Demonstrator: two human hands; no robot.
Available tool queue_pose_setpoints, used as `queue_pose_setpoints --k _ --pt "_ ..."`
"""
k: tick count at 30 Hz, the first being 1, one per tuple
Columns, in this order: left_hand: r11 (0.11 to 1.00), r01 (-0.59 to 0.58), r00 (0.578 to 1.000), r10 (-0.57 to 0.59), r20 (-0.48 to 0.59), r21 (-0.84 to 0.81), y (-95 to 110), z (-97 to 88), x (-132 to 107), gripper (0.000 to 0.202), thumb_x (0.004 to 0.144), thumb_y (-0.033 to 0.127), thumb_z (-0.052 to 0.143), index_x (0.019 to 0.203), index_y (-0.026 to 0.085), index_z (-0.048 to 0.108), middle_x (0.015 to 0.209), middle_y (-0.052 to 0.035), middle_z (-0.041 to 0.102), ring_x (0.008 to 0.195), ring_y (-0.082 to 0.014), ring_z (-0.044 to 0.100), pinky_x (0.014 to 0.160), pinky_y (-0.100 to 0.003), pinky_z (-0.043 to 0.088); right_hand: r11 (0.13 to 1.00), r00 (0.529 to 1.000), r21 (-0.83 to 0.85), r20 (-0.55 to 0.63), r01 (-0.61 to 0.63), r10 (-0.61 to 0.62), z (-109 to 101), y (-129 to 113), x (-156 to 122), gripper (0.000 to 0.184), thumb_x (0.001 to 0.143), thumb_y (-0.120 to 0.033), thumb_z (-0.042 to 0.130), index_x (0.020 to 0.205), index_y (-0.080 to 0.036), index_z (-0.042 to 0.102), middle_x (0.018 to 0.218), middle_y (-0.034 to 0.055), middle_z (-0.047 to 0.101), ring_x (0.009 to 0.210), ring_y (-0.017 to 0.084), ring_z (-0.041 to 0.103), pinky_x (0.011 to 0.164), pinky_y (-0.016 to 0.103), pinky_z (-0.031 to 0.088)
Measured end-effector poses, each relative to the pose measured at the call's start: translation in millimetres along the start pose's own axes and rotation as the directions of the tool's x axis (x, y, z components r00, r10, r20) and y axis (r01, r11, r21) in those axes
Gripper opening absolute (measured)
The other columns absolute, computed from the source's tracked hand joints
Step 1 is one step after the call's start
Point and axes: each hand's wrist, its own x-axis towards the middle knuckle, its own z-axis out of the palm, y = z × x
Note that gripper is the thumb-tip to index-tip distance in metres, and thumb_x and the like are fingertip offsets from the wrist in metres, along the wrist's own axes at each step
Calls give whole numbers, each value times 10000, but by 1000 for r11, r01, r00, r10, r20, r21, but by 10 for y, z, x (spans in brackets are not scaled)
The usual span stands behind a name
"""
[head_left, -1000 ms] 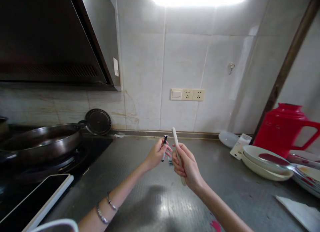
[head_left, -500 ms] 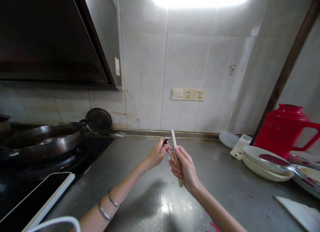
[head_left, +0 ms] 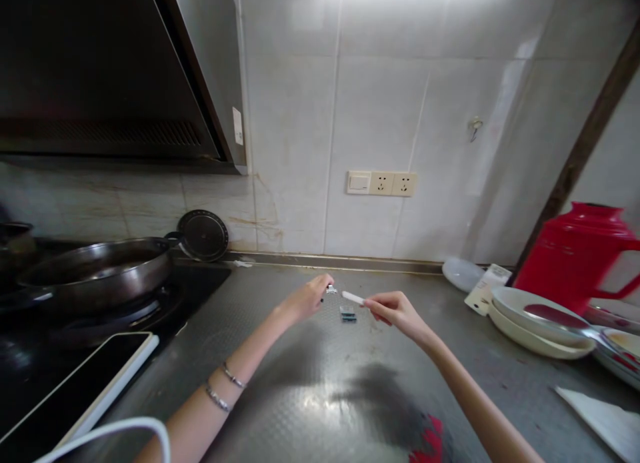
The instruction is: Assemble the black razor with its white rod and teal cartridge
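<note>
My left hand [head_left: 306,298] is closed in a pinch on a small black-and-silver piece [head_left: 331,289], mostly hidden by the fingers. Its exact kind is too small to make out. My right hand [head_left: 393,310] grips one end of a slim white stick [head_left: 353,298], like a handle. The stick's free end points left at the small piece, with a narrow gap between them. On the metal counter [head_left: 320,396] below, between the hands, lies a little clear-and-dark-green item [head_left: 348,314].
At left, a steel pan [head_left: 103,270] sits on the black stove beside a phone [head_left: 80,390] and white cable [head_left: 125,423]. On the right are stacked plates [head_left: 540,323], a red thermos jug [head_left: 575,256], a white card [head_left: 489,290] and white paper [head_left: 605,420]. Something red [head_left: 429,440] lies near the front.
The white stick has swung from upright to nearly level, held by its end instead of its middle. My hands have moved apart, uncovering the small item on the counter.
</note>
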Motion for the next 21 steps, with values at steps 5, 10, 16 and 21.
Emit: queue_pose_setpoints --k 5,10,16,21 --pt "981 -47 993 25 116 190 -11 86 0 298 732 -2 364 922 188 495 895 -48 542 852 -175 510 800 -273 388 992 999 -115 14 49 -48 50 53 3 478 806 -507 474 527 -128 561 474 -33 369 471 75 308 439 213 222" --pt "938 -41 970 -46 241 345 43 123 9 306 751 -20 316 956 173 434 956 -57 528 909 -169 495 824 -274 381 994 993 -107 115 31 -18 66 46 0 453 783 -507 508 647 -106 667 497 -7 461 486 88 384 451 205 291" --pt "923 -29 966 -74 249 384 41 111 2 283 766 -7 313 961 177 404 966 -52 527 899 -150 501 802 -244 384 994 995 -97 97 45 -35 70 18 -11 450 788 -504 506 635 -111 665 492 -5 468 475 89 385 447 211 282" --pt "928 -3 964 -97 247 373 41 98 2 285 749 -14 318 944 177 402 945 -44 524 875 -142 493 782 -235 380 990 997 -130 55 55 -48 69 14 -17 454 808 -487 491 617 -109 655 498 -4 469 485 89 390 456 211 279"
